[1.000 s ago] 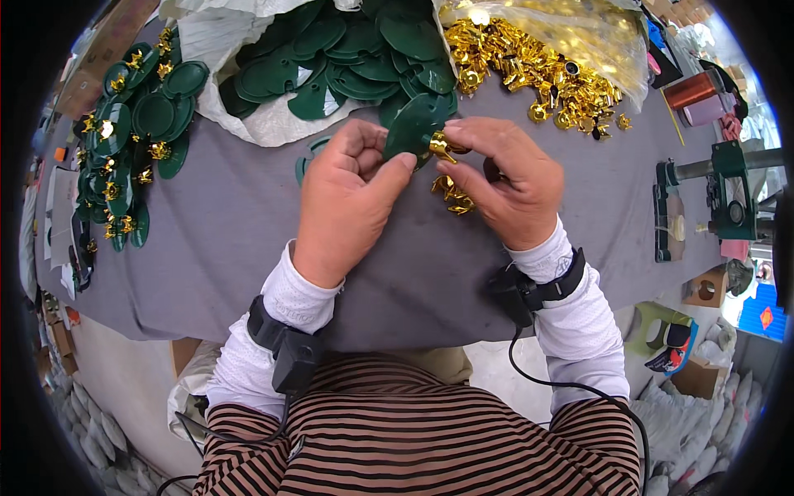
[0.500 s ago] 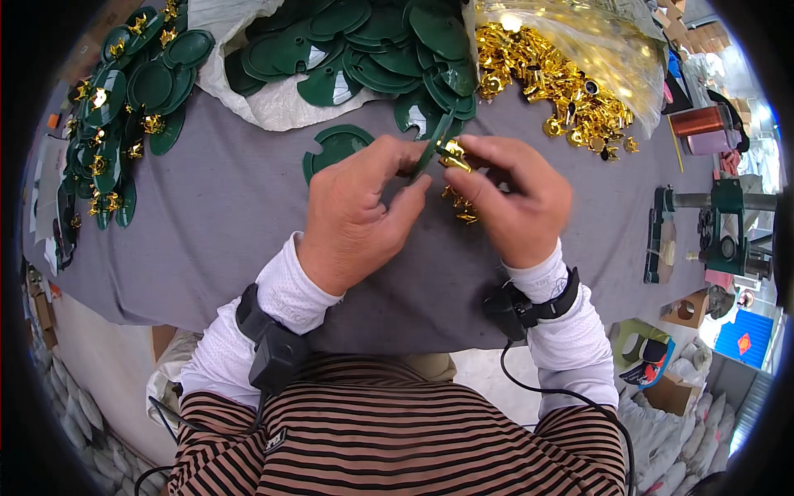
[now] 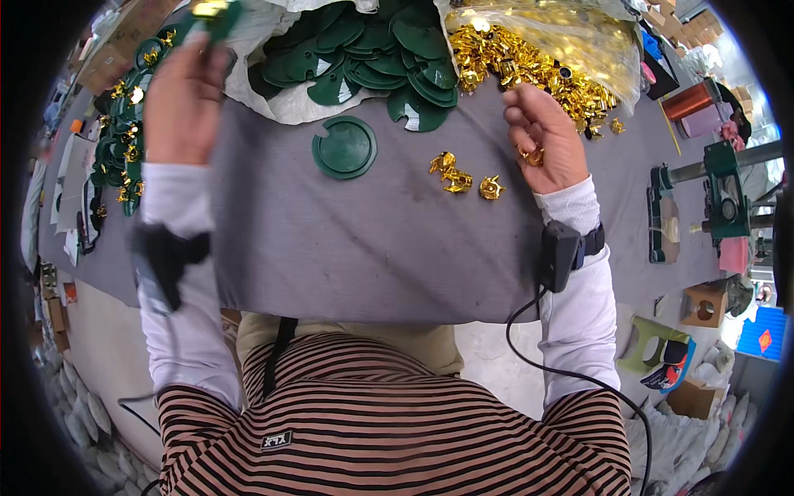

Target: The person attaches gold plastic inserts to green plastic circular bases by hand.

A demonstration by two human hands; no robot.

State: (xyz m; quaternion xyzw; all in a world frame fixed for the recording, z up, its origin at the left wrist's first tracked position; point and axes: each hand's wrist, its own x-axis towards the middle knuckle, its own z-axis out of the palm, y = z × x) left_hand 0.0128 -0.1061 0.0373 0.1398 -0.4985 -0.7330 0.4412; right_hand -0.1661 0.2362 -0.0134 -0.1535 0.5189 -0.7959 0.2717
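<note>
My left hand (image 3: pixel 184 103), smeared by motion, is raised at the upper left. It grips a green plastic disc (image 3: pixel 225 23) with a shiny gold metal fitting (image 3: pixel 210 8) on it. My right hand (image 3: pixel 552 136) is palm up with curled fingers, just below the gold heap. A small gold claw-shaped fitting (image 3: pixel 533 155) shows against its palm. Between my hands, a single notched green disc (image 3: pixel 344 147) lies flat on the grey cloth. To that disc's right lie a few loose gold fittings (image 3: pixel 452 174), another gold fitting (image 3: pixel 491 188) being nearest my right hand.
At the back, a white sack (image 3: pixel 289 107) spills many green discs (image 3: pixel 418 107). Beside it, a heap of gold fittings (image 3: pixel 529 62) spreads from a clear plastic bag (image 3: pixel 579 33). Discs bearing gold fittings (image 3: pixel 116 157) pile at the left edge. A green metal tool (image 3: pixel 726 194) stands at right.
My hands were together at a green disc and gold fitting. Since then they have parted: the left carried the disc up and left, while the right drew away to the right.
</note>
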